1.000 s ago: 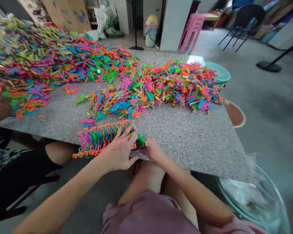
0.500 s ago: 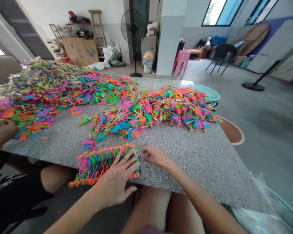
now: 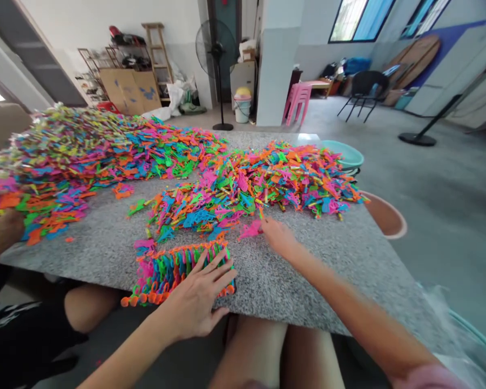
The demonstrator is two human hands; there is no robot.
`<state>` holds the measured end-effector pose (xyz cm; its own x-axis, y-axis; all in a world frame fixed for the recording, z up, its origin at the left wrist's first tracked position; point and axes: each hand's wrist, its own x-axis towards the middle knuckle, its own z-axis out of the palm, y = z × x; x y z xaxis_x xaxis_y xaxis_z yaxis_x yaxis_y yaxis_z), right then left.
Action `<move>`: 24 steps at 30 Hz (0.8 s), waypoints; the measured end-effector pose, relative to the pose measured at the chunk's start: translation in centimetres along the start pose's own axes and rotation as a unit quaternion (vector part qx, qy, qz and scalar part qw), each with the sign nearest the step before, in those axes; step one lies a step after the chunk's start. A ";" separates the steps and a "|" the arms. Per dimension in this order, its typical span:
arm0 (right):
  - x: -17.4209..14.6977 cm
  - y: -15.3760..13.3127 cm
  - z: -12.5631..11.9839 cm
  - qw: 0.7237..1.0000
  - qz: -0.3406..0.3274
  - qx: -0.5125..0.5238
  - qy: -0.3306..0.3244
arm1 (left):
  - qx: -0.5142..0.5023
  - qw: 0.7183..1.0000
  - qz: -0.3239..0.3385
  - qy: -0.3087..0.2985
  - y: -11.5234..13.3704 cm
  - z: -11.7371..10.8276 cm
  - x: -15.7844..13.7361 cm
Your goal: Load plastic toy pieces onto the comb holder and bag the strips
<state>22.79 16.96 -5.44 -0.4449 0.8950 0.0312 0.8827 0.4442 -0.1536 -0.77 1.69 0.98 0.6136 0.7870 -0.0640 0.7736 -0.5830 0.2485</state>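
— What are the person's hands doing?
— The left hand (image 3: 198,302) lies flat, fingers spread, on a stacked row of plastic pieces (image 3: 174,270) at the near edge of the tabletop (image 3: 308,270). The right hand (image 3: 277,236) is further in, fingertips pinched on a pink piece (image 3: 251,229).
— And around them?
— A loose pile (image 3: 251,183) lies mid-table, a bigger heap (image 3: 85,151) toward the far left corner. Another person's hand (image 3: 0,232) rests at the left edge.
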 end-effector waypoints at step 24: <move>-7.6 -4.4 6.3 0.914 0.022 0.404 0.039 | 0.129 0.987 0.092 0.036 2.0 0.4 0.1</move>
<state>21.36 7.97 -11.21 -0.3723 0.9252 0.0737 0.4858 0.2619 -0.8339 0.91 0.54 1.11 0.7417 0.6700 0.0310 0.6704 -0.7420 -0.0063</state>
